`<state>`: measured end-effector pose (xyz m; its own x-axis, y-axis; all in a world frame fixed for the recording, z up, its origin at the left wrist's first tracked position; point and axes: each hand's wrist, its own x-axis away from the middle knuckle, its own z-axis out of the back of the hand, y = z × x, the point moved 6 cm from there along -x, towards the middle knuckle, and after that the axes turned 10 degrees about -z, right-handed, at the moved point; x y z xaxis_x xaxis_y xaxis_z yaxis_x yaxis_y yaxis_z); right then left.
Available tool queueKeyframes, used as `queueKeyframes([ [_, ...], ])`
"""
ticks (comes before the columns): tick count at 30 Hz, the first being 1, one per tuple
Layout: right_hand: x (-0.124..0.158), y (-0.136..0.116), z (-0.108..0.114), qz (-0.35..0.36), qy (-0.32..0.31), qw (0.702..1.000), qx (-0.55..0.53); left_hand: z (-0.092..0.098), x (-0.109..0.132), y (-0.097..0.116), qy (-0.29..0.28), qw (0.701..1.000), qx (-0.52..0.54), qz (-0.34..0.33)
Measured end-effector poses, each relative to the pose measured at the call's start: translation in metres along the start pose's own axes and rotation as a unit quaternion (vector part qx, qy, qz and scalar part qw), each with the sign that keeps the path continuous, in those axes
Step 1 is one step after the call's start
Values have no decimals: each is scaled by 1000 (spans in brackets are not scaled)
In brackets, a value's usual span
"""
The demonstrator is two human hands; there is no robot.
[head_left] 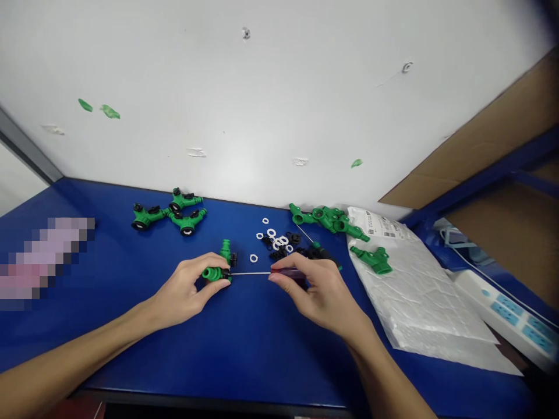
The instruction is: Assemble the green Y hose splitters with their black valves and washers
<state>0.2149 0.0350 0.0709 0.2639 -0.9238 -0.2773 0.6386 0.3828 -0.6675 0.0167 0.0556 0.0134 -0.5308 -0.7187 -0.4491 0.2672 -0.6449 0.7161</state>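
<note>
Near the middle of the blue table, my left hand (pixel 192 288) grips a green Y-shaped hose connector (pixel 213 274) with a black valve knob. One green outlet points toward the wall. My right hand (pixel 321 294) is closed around the dark red handle of a screwdriver (pixel 251 273). Its thin shaft lies level, and the tip meets a black part on the connector beside my left fingertips. My fingers hide part of the connector and much of the handle. Behind my hands lie several white ring washers (pixel 254 258) and small black parts (pixel 278 254).
Several green connectors with black fittings (pixel 187 222) stand at back left. Bare green connector bodies (pixel 327 217) are heaped at back right. Another screwdriver (pixel 322 251) lies behind my right hand. A white plastic mailer (pixel 419 285) and a power strip (pixel 506 314) occupy the right side.
</note>
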Motion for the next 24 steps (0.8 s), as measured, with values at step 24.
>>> queueKeyframes([
  [24,2,1,1,-20,-50,997,61,-3,0,-9,3,995,47,85],
])
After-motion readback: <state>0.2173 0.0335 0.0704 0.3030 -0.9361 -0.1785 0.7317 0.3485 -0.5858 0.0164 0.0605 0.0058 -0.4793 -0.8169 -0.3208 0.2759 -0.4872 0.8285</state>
